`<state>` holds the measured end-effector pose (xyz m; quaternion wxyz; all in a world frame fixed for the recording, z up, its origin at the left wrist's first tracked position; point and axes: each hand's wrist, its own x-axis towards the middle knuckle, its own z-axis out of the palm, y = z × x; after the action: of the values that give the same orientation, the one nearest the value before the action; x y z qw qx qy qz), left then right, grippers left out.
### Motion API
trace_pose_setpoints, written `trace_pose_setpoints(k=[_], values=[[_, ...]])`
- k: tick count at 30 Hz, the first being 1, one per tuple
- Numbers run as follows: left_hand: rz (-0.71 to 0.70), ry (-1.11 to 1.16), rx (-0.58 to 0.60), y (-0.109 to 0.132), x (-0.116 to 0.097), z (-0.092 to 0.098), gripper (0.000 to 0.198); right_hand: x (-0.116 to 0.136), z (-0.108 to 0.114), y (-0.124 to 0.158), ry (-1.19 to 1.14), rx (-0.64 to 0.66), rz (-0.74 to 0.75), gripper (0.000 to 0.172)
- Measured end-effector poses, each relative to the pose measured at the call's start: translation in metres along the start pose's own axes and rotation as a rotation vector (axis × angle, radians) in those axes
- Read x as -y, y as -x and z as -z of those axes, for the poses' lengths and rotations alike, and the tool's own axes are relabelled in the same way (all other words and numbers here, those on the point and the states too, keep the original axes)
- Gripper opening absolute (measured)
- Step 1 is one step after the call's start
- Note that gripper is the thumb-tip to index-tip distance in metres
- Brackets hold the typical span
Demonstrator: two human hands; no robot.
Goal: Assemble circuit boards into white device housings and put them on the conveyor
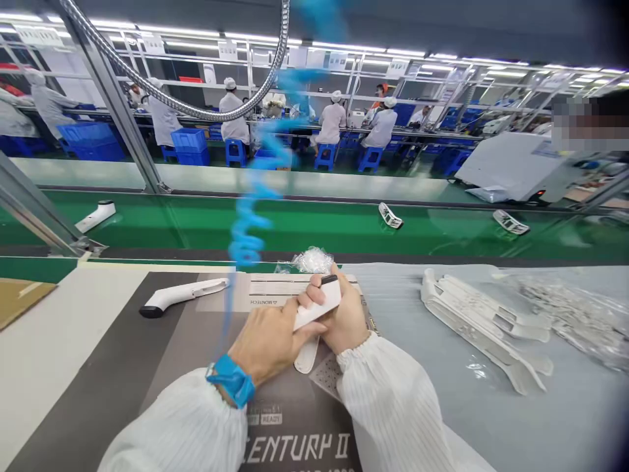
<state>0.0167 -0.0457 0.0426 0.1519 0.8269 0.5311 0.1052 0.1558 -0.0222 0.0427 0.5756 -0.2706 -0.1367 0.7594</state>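
Both my hands are close together at the middle of the view. My left hand [268, 341], with a blue wrist strap [232, 380], and my right hand [344, 318] grip a white plastic handheld device [318, 309]. Its dark tip shows by my right fingers, and its pale handle [307, 355] points down below my hands. To the left, a similar white device with a black end [183, 295] lies on a dark printed mat [88, 367]. Several white plastic housings [484, 321] are stacked on a clear plastic sheet to my right.
A crumpled clear plastic bag [312, 261] lies behind my hands. Beyond the bench, a green conveyor belt [275, 226] carries loose white parts [390, 215]. A blue coiled cord [248, 226] and a steel hose [196, 88] cross the view. Co-workers [331, 121] sit at a far line among blue crates [189, 145].
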Motion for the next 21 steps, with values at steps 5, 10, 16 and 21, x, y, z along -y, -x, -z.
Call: trace_pose_setpoints(k=[5,10,16,21], values=[[0.037,0.224,-0.384,-0.002,0.02,-0.003,0.05,-0.011,-0.003,0.003,0.198,0.238,0.043,0.037],[-0.131,0.335,-0.507,0.0,0.009,-0.008,0.037,-0.032,-0.003,0.004,0.205,0.166,0.072,0.036],[-0.078,0.333,-0.409,0.002,0.01,0.001,0.041,-0.03,-0.002,0.003,0.304,0.133,0.082,0.044],[0.341,0.356,-0.162,-0.021,0.047,0.025,0.06,-0.02,0.005,-0.003,0.576,-0.091,0.322,0.042]])
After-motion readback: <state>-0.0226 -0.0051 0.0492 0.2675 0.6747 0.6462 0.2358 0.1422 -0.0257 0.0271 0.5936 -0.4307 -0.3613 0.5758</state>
